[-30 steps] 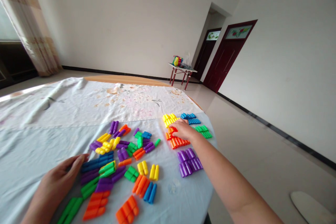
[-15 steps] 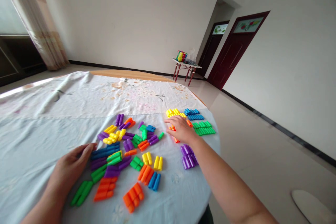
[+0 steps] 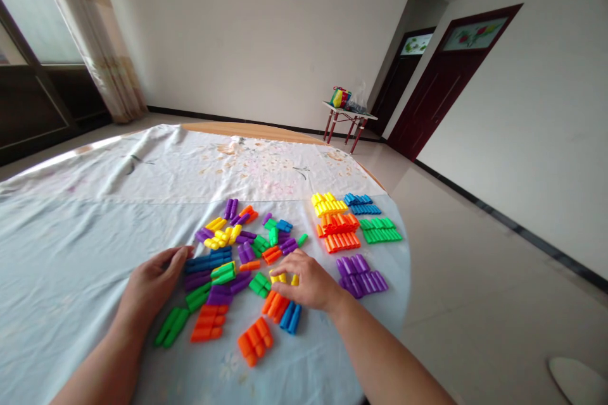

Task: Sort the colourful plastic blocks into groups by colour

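My left hand (image 3: 156,280) rests at the left end of a row of blue plastic tube-shaped pieces (image 3: 211,259). Its thumb and fingers are closed together there; what lies between them is hidden. Over a group of yellow pieces (image 3: 281,278), my right hand (image 3: 306,280) hovers or touches with thumb and fingers apart, holding nothing visible. Orange pieces (image 3: 275,307) and blue pieces (image 3: 291,318) lie just below it. Loose green pieces (image 3: 171,327), purple pieces (image 3: 246,252) and other colours spread between my two hands.
Sorted by colour at the right lie yellow rows (image 3: 329,204), orange rows (image 3: 338,232), blue rows (image 3: 362,204), green rows (image 3: 380,231) and purple rows (image 3: 362,276). A pale blue cloth (image 3: 95,253) covers the round table. Against the far wall stands a small table (image 3: 351,112) with bags.
My right hand has moved from the sorted orange rows back toward me and left, over the yellow pieces. My left hand stays by the blue row. The view has shifted slightly.
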Available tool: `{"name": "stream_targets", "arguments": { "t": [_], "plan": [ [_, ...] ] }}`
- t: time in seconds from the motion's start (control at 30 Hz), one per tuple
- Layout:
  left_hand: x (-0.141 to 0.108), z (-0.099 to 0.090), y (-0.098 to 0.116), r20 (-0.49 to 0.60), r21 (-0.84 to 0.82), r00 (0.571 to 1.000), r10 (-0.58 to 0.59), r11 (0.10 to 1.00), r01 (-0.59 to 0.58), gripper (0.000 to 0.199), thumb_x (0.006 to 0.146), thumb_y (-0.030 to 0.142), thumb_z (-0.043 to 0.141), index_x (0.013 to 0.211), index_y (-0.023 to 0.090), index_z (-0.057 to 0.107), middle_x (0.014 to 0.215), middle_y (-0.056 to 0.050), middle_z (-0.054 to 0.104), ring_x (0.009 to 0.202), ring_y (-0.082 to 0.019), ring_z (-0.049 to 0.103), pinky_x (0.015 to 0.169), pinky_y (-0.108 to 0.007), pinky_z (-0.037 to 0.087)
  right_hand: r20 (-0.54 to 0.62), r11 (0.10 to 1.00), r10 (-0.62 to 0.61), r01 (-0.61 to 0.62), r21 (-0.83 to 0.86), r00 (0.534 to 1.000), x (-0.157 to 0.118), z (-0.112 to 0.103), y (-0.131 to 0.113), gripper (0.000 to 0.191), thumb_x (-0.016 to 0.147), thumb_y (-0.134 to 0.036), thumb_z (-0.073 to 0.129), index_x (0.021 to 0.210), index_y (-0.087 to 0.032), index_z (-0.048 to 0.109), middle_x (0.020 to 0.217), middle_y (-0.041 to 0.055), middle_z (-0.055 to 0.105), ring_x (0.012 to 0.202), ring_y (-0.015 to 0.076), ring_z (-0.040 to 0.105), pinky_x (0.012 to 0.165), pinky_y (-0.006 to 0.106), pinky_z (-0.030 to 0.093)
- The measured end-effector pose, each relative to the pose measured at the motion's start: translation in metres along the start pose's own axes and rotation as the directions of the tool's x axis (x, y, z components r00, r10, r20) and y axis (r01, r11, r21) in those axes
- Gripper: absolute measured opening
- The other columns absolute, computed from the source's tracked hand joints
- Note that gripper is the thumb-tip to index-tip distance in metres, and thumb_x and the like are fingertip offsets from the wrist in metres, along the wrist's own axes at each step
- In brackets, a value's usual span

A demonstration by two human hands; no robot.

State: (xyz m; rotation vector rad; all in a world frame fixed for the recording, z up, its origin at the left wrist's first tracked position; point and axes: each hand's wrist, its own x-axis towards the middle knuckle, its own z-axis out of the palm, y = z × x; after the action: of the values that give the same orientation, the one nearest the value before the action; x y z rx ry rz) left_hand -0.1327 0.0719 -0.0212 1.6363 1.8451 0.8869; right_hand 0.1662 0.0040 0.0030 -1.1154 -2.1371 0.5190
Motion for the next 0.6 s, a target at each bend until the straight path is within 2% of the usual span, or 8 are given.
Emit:
{"name": "stream_targets", "arguments": {
  "t": [0.2, 0.3, 0.4, 0.6],
  "plan": [
    [0.006, -0.001, -0.007, 0.030, 0.005, 0.999, -0.028, 1.000, 0.028, 0.053, 0.071, 0.060, 0.044, 0.097, 0.020, 0.067, 0.096, -0.004, 0.072, 0.095, -0.023, 0.063, 0.081, -0.026, 0.048, 0.205, 0.998, -0.010, 0.022, -0.053, 0.979, -0.010, -0.009, -0.001, 0.034, 0.068, -0.029, 0.076, 0.099, -0.018, 0.069, 0.096, 0.0050, 0.065, 0.094, 0.0174, 0.057, 0.089, 0.029, 0.041],
    [0.007, -0.002, -0.008, 0.034, 0.012, 0.998, -0.053, 0.999, 0.052, 0.053, 0.070, 0.061, 0.045, 0.096, 0.021, 0.068, 0.097, -0.002, 0.072, 0.097, -0.023, 0.063, 0.082, -0.025, 0.047, 0.241, 0.998, -0.008, 0.021, -0.053, 0.970, -0.012, -0.007, 0.003, 0.036, 0.068, -0.030, 0.076, 0.102, -0.020, 0.068, 0.100, 0.0045, 0.063, 0.097, 0.0175, 0.055, 0.091, 0.029, 0.040],
    [0.008, -0.001, -0.008, 0.028, 0.018, 0.998, -0.058, 0.998, 0.057, 0.052, 0.069, 0.060, 0.046, 0.096, 0.022, 0.068, 0.096, -0.002, 0.072, 0.097, -0.023, 0.063, 0.081, -0.026, 0.047, 0.201, 0.999, 0.010, -0.002, -0.042, 0.980, -0.012, -0.003, 0.005, 0.029, 0.071, -0.030, 0.075, 0.097, -0.020, 0.069, 0.095, 0.0030, 0.064, 0.094, 0.0163, 0.057, 0.089, 0.028, 0.040],
    [0.001, -0.002, 0.000, 0.009, -0.009, 0.999, -0.046, 0.999, 0.046, 0.048, 0.072, 0.055, 0.047, 0.097, 0.019, 0.067, 0.094, -0.003, 0.072, 0.095, -0.022, 0.063, 0.081, -0.026, 0.046, 0.040, 0.997, 0.074, -0.073, -0.024, 0.996, -0.012, 0.007, 0.004, 0.016, 0.073, -0.027, 0.074, 0.087, -0.018, 0.070, 0.082, 0.0018, 0.066, 0.085, 0.0159, 0.059, 0.082, 0.027, 0.041]
  ]
}}
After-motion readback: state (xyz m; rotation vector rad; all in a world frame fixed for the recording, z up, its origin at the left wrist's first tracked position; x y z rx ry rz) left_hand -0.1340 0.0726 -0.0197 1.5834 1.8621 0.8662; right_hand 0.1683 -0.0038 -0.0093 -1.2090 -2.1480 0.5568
